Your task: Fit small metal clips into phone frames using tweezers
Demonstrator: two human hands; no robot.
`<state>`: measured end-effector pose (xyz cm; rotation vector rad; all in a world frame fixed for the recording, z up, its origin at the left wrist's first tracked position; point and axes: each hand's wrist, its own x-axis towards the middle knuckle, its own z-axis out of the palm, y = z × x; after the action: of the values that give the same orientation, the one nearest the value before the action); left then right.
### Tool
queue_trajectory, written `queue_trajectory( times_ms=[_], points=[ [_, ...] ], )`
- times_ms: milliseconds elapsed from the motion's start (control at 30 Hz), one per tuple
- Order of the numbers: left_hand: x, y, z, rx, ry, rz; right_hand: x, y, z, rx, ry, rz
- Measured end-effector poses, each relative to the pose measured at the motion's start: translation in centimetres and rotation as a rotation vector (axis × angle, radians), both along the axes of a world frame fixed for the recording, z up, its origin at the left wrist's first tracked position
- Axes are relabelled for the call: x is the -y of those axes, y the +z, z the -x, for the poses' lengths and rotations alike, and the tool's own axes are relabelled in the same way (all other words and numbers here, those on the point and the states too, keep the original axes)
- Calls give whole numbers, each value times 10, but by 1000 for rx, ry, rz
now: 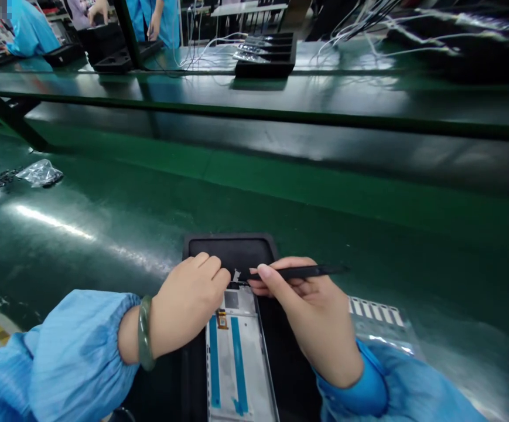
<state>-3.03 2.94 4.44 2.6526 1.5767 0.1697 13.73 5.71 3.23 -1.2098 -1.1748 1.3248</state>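
The step in hand looks like fine work at the top end of a silver phone-like frame (249,351), lying in a black tray (230,237) between the two hands. The right hand (318,313) pinches a black pen-like tool (304,272), one end directed towards the left hand (186,302). That hand is curled over the frame's top corner on its side; whether it grips anything cannot be told. The next move seems to call for steadiness and light, small motions. The left fingertips are hidden, a small pale piece (237,275) between the hands is hard to identify, and the frame's lower end is cut off.
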Motion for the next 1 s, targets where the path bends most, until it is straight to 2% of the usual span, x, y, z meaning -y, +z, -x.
queue_trajectory(
  times_ms=[167,300,400,500,600,1000],
  points=[
    [-5,8,0,7,-12,83,0,0,-1,-12,-1,6],
    [4,17,22,262,47,239,1,0,-2,34,25,19],
    [16,13,38,405,-1,270,1,2,-1,106,107,20],
    [24,2,45,397,-48,204,2,2,-1,200,165,-23],
    [27,-5,45,359,-59,212,4,0,0,315,199,-73],
    [28,-3,43,358,-52,221,5,0,0,461,260,-132]
  ],
)
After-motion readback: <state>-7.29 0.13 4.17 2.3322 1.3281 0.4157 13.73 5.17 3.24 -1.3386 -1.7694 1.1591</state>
